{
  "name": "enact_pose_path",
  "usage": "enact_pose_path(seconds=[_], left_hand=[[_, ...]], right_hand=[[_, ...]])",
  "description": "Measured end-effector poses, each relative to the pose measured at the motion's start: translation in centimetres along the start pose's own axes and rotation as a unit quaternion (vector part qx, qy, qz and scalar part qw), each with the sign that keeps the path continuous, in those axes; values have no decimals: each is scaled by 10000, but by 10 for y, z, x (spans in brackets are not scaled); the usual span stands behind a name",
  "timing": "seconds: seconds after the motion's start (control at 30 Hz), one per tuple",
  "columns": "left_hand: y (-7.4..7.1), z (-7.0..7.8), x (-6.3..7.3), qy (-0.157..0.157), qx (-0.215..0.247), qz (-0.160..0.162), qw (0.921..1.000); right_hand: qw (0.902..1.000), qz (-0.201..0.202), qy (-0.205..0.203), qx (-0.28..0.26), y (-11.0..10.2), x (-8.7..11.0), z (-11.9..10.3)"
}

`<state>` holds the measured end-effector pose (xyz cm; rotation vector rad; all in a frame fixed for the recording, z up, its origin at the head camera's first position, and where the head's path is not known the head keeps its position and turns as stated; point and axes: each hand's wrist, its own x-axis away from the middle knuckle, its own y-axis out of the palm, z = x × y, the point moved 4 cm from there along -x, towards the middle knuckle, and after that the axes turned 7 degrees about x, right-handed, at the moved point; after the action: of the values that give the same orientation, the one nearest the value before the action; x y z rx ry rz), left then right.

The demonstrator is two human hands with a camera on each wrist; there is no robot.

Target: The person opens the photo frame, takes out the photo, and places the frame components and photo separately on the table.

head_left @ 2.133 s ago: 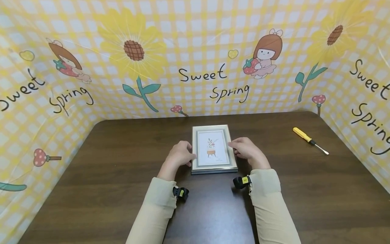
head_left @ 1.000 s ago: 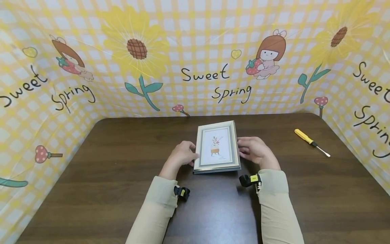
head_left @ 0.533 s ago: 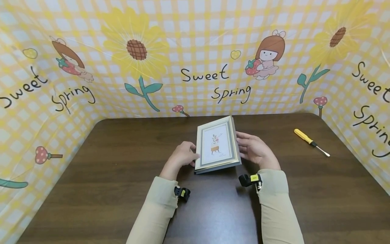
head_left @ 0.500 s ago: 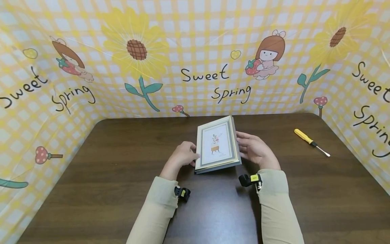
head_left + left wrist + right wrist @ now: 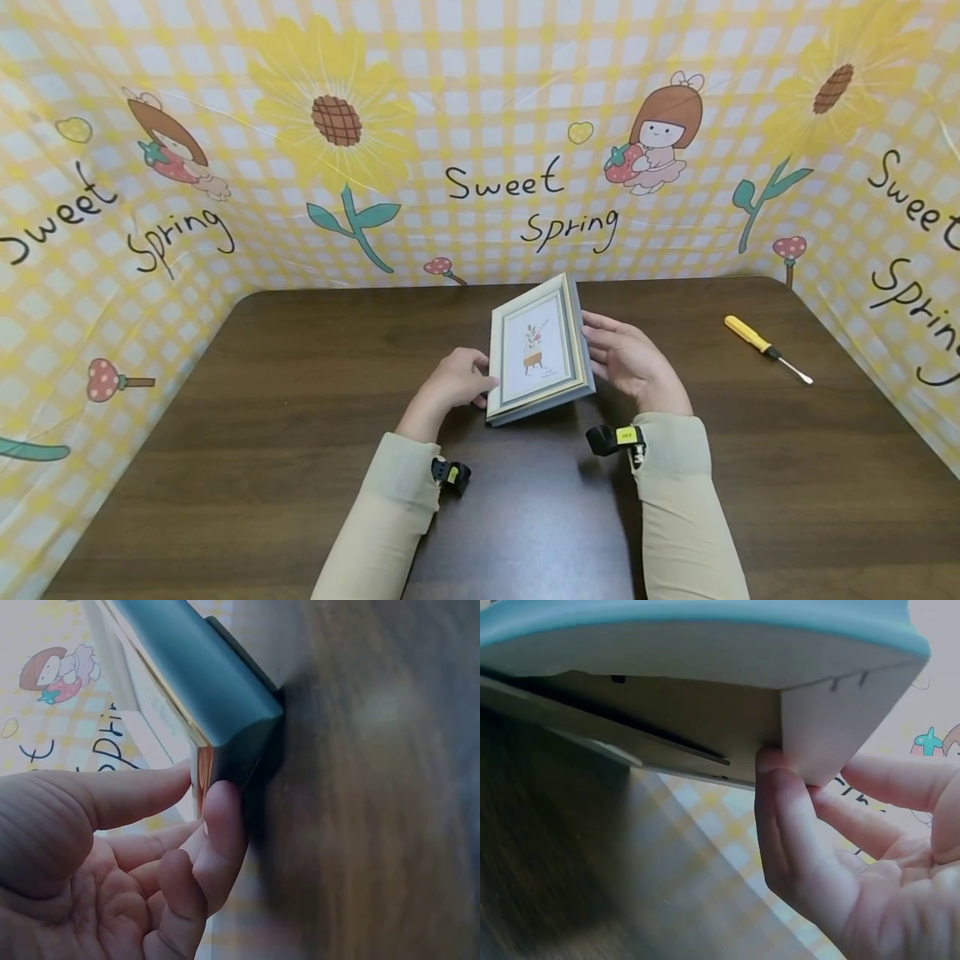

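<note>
A picture frame (image 5: 498,354) with a pale border and a potted-plant print leans over its left edge, its right side raised off the table. My left hand (image 5: 453,379) pinches that left edge, thumb on the front; in the left wrist view the frame's blue-grey side (image 5: 187,667) passes just above my fingertips. At the raised side my right hand (image 5: 633,358) grips the rim, fingers hooked behind it. The right wrist view shows the underside: a brown back panel (image 5: 742,712) set inside a white inner wall (image 5: 840,712), with a thin strip slanting across it.
A screwdriver (image 5: 765,346) with a yellow and black handle lies at the right of the dark wooden table (image 5: 262,467). A yellow checked cloth (image 5: 480,100) printed with flowers walls in the back and both sides.
The picture frame lay flat at first; its right side has risen steadily, tilting it to the left. My right hand has moved outward and its fingers have gone under the raised edge.
</note>
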<state>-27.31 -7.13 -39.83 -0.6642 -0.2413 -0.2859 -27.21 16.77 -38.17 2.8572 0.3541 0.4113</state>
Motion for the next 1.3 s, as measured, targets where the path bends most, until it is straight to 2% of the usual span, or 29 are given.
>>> enact_pose_path(seconds=[0.53,0.73,0.9,1.0,1.1,1.23,1.3], left_hand=[[3,0,-1,152,-11,-67,9999],[6,3,-1,224,-75,-83,9997],[7,4,-2,292,-34,-233,9993],[2,3,0,347,75,-313,9989],[-7,5,6,375,172,-249,9988],[-20,15,15,538,181,-57,9984],[-22,21,20,724,192,-23,9972]], right_hand=[[9996,214,-182,4,15,4,-11],[9997,131,-227,-20,19,6,-15],[9997,9,-223,-129,22,6,-18],[9996,-57,-232,-141,25,5,-18],[9995,-102,-274,-127,28,5,-19],[9993,-106,-362,-23,31,5,-21],[9992,-73,-382,15,33,6,-21]])
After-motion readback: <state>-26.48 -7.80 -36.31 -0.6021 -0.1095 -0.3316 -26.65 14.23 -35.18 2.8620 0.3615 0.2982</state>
